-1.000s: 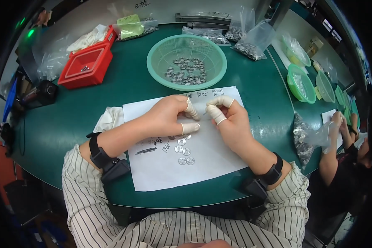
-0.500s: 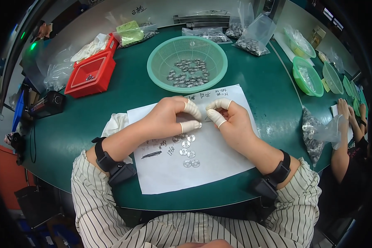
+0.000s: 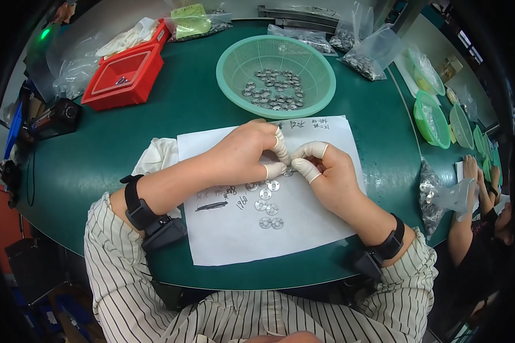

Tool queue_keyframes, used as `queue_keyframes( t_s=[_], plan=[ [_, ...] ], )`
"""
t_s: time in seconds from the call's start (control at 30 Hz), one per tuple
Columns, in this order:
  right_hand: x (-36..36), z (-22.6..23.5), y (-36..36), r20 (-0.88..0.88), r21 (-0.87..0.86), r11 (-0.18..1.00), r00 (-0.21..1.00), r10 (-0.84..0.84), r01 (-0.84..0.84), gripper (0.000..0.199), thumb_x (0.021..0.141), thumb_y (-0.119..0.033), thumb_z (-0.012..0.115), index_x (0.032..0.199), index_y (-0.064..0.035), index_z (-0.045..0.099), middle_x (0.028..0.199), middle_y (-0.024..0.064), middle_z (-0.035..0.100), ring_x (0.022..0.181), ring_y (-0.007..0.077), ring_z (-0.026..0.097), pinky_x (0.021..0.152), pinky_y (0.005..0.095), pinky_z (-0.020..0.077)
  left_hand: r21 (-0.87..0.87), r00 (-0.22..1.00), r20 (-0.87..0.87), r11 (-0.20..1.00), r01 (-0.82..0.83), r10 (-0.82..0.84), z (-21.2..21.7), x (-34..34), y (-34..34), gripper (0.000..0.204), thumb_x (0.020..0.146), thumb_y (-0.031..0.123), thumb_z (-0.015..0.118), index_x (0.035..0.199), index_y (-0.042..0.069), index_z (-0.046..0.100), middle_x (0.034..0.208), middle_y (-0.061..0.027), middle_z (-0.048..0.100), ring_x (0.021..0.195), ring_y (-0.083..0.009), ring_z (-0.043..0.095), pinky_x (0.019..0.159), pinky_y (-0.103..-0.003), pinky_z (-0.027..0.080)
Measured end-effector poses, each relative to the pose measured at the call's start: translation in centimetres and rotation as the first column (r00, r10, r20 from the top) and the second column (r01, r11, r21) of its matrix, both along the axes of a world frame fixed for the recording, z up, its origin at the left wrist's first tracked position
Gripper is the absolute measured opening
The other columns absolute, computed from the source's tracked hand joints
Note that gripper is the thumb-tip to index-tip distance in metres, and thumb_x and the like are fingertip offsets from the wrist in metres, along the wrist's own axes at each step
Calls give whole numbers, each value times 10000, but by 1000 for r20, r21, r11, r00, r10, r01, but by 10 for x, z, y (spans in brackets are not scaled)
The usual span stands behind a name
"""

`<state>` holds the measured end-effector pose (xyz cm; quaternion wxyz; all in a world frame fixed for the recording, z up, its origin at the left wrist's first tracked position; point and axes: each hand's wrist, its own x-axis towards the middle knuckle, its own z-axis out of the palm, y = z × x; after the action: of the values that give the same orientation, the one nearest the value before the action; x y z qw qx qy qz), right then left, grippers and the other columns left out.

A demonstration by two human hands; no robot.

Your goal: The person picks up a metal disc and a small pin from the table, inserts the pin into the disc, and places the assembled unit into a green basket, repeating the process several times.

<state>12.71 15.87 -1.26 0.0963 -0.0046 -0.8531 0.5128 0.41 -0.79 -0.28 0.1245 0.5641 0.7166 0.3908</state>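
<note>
White finger cots cover the fingertips of both hands. My left hand (image 3: 252, 150) curves in from the left, its thumb and index fingertips closed together at the edge of a small round metal disc (image 3: 288, 172). Opposite it, my right hand (image 3: 331, 171) pinches thumb and forefinger at the same disc, which the fingertips partly hide. Just below, several flat metal discs with centre holes (image 3: 265, 194) lie on a white paper sheet (image 3: 303, 228) with handwriting. Beyond the hands stands a pale green mesh basket (image 3: 228, 86) with several similar metal pieces in its bottom.
A red tray (image 3: 146, 80) stands at the far left, near a black box (image 3: 57, 117). Clear bags of metal parts (image 3: 363, 63) lie at the back; another bag (image 3: 429, 194) lies at the right. Green baskets (image 3: 422, 123) and a co-worker's hands (image 3: 470, 168) are farther right.
My two hands have come closer together, and their fingertips now meet at a disc. The whole view has shifted slightly; the discs on the paper keep their arrangement.
</note>
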Motion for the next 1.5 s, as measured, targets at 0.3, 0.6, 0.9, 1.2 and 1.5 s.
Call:
queue_keyframes(
  t_s=[0.3, 0.6, 0.9, 1.2, 1.5],
  plan=[
    [-2, 5, -8, -257, 401, 916, 956, 143, -29, 91, 818, -20, 648, 902, -27, 614, 771, 69, 602, 664, 164, 581, 604, 265, 470, -14, 1000, 9, 1000, -16, 17, 0, -2, -1, 120, 681, 129, 704, 779, 68, 674, 790, -101, 586, 836, -285, 559, 761, -380, 455],
    [-3, 1, -7, -247, 315, 949, 966, 79, 3, 88, 802, -8, 650, 879, -30, 612, 754, 87, 575, 641, 210, 582, 573, 289, 460, 34, 1000, -12, 999, 22, -21, -8, -4, 0, 144, 687, 97, 741, 800, 75, 655, 794, -64, 582, 807, -265, 549, 706, -359, 454],
    [6, -2, -4, 15, 2, 1000, 999, 31, -31, 111, 867, -21, 614, 964, 15, 573, 889, 56, 626, 799, 106, 602, 722, 243, 503, 11, 1000, -23, 1000, 17, -16, -4, -1, 2, 132, 675, 158, 714, 745, 58, 665, 743, -99, 575, 776, -277, 548, 701, -383, 444],
    [4, -5, -3, 23, 27, 998, 998, 58, -58, 117, 867, -14, 612, 975, 7, 571, 890, 54, 623, 801, 103, 597, 719, 231, 493, 24, 1000, -24, 1000, 18, -17, -8, -4, -1, 123, 687, 124, 740, 762, 77, 655, 774, -65, 570, 799, -261, 525, 699, -364, 431],
    [5, 9, -9, -148, 367, 923, 972, 181, -116, 73, 831, -23, 645, 893, -21, 608, 820, 49, 622, 717, 116, 592, 629, 229, 466, -43, 993, 119, 999, 12, -6, -6, -7, -3, 127, 703, 111, 729, 796, 51, 667, 784, -85, 603, 753, -236, 593, 674, -334, 478]
  ],
)
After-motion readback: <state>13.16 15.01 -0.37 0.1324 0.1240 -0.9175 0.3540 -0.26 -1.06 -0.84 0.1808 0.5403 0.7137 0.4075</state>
